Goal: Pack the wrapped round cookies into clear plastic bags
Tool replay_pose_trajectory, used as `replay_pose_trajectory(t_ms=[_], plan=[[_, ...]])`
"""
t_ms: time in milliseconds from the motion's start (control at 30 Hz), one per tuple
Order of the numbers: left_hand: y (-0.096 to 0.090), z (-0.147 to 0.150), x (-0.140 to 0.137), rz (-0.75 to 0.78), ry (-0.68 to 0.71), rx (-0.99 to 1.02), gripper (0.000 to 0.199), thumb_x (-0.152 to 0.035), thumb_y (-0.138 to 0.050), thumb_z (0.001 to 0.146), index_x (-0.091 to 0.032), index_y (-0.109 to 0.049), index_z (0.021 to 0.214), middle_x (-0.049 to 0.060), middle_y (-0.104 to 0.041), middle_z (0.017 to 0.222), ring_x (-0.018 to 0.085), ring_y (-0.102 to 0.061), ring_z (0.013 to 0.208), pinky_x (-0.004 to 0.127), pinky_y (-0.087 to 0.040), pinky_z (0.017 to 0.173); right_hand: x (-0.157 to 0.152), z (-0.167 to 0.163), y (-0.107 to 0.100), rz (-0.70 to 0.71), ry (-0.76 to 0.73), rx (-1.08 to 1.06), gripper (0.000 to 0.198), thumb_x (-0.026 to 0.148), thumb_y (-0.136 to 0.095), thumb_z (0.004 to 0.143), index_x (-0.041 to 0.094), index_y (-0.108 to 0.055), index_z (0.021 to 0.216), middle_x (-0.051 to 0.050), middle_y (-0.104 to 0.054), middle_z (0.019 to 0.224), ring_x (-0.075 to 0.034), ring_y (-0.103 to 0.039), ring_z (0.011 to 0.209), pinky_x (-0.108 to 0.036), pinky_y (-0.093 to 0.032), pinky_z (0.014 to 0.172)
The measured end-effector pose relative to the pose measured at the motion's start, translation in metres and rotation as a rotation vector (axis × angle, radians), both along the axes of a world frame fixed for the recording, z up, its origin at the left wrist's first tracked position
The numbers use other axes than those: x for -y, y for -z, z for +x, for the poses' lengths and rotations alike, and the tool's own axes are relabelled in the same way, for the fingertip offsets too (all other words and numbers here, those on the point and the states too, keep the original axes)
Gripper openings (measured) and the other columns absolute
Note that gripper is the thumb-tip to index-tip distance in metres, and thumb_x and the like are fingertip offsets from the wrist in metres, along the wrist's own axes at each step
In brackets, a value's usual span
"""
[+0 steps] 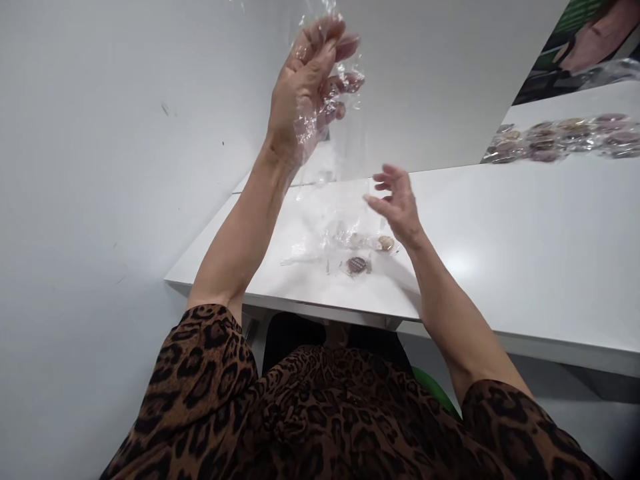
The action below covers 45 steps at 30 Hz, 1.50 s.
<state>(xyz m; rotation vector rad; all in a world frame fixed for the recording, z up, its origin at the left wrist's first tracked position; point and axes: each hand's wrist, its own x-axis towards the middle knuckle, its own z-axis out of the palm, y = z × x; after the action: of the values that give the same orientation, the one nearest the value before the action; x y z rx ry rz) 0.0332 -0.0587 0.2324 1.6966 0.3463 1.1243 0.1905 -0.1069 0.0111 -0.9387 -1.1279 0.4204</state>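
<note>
My left hand (310, 83) is raised high in front of the wall, its fingers closed on crinkled clear plastic film (306, 128). The film drapes over the palm and wrist and trails toward the table; whether it is a bag or a loose sheet, I cannot tell. Lower and to the right, my right hand (399, 205) is held above the table with its fingers curved and apart, holding nothing I can see. Just below it lie a dark round wrapped piece (357, 265), perhaps a cookie, and a tan wrapped piece (385, 243), with more clear wrapping beside them.
The white table (520, 253) runs along a grey wall (90, 167) on the left and a low white partition (430, 87) behind. At the back right, several round pieces in clear wrapping (565, 139) lie in rows, near another person's arm (600, 40).
</note>
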Motion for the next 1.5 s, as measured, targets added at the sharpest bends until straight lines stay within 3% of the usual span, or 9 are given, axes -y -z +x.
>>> replay_pose_trajectory(t_ms=[100, 200, 367, 600, 800, 933, 1067, 1233, 1500], plan=[[0.001, 0.011, 0.018, 0.008, 0.151, 0.012, 0.020, -0.014, -0.046, 0.104, -0.017, -0.064, 0.113, -0.008, -0.074, 0.105, 0.020, -0.075, 0.111, 0.013, -0.045, 0.060, 0.007, -0.017, -0.006, -0.099, -0.209, 0.075, 0.095, 0.054, -0.096, 0.058, 0.035, -0.056, 0.142, -0.006, -0.061, 0.141, -0.026, -0.061, 0.115, -0.036, -0.058, 0.080], [0.006, 0.022, 0.046, 0.040, 0.257, -0.051, 0.021, -0.010, -0.046, 0.104, -0.016, -0.066, 0.109, -0.008, -0.076, 0.106, 0.015, -0.078, 0.100, 0.015, -0.053, 0.062, 0.009, -0.029, -0.004, -0.168, -0.329, 0.095, 0.074, 0.056, -0.095, 0.060, 0.031, -0.069, 0.124, -0.005, -0.070, 0.125, -0.024, -0.064, 0.100, -0.034, -0.057, 0.072], [0.016, 0.020, 0.075, 0.077, 0.057, -0.295, 0.037, -0.019, -0.036, 0.110, -0.026, -0.070, 0.121, -0.010, -0.074, 0.120, 0.015, -0.078, 0.103, 0.015, -0.057, 0.069, 0.003, -0.029, -0.005, -0.081, -0.183, -0.158, 0.046, 0.068, -0.080, 0.073, 0.026, -0.072, 0.088, -0.005, -0.073, 0.093, -0.024, -0.069, 0.092, -0.038, -0.059, 0.073], [0.059, -0.020, 0.028, 0.028, 0.119, -0.213, 0.012, -0.020, -0.062, 0.100, -0.019, -0.069, 0.109, -0.001, -0.075, 0.094, 0.007, -0.070, 0.072, 0.017, -0.050, 0.062, -0.003, 0.028, -0.016, 0.211, 0.011, -0.464, 0.045, 0.066, -0.078, 0.072, 0.036, -0.064, 0.103, -0.005, -0.070, 0.125, -0.030, -0.067, 0.122, -0.052, -0.058, 0.100], [0.130, -0.022, -0.005, -0.207, 0.095, -0.539, 0.079, -0.026, -0.085, 0.079, -0.022, -0.049, 0.149, -0.003, -0.073, 0.078, 0.010, -0.065, 0.059, 0.024, -0.047, 0.059, -0.006, 0.021, -0.006, 0.215, -0.201, -0.455, 0.036, 0.060, -0.074, 0.078, 0.032, -0.067, 0.100, -0.005, -0.069, 0.127, -0.027, -0.062, 0.131, -0.052, -0.049, 0.115], [0.159, -0.011, -0.013, -0.177, 0.227, -0.573, 0.042, -0.031, -0.084, 0.081, -0.019, -0.067, 0.117, -0.005, -0.064, 0.064, 0.007, -0.056, 0.049, 0.024, -0.039, 0.051, -0.002, 0.004, -0.005, 0.099, -0.233, -0.354, 0.040, 0.067, -0.073, 0.078, 0.032, -0.068, 0.097, -0.006, -0.072, 0.118, -0.031, -0.064, 0.129, -0.053, -0.058, 0.103], [0.141, -0.005, -0.013, -0.122, 0.187, -0.466, 0.024, -0.033, -0.079, 0.088, -0.017, -0.064, 0.079, -0.003, -0.061, 0.062, 0.005, -0.049, 0.047, 0.024, -0.038, 0.050, -0.003, 0.007, -0.003, 0.094, -0.177, -0.287, 0.046, 0.073, -0.072, 0.078, 0.031, -0.067, 0.097, -0.008, -0.072, 0.116, -0.033, -0.063, 0.130, -0.054, -0.061, 0.095], [0.100, -0.008, -0.018, -0.072, 0.082, -0.316, 0.016, -0.025, -0.073, 0.093, -0.018, -0.066, 0.080, -0.002, -0.062, 0.066, 0.006, -0.048, 0.053, 0.024, -0.039, 0.055, -0.006, 0.013, 0.000, 0.038, -0.107, -0.342, 0.048, 0.062, -0.084, 0.070, 0.030, -0.062, 0.098, -0.004, -0.072, 0.113, -0.027, -0.068, 0.116, -0.049, -0.060, 0.093], [0.121, -0.022, -0.046, -0.228, -0.126, -0.380, 0.026, -0.041, -0.079, 0.089, -0.019, -0.066, 0.091, 0.000, -0.068, 0.082, 0.009, -0.063, 0.071, 0.020, -0.048, 0.062, -0.006, 0.008, 0.000, -0.108, -0.070, -0.360, 0.039, 0.056, -0.083, 0.074, 0.028, -0.062, 0.092, 0.000, -0.072, 0.097, -0.017, -0.070, 0.089, -0.032, -0.059, 0.072]])
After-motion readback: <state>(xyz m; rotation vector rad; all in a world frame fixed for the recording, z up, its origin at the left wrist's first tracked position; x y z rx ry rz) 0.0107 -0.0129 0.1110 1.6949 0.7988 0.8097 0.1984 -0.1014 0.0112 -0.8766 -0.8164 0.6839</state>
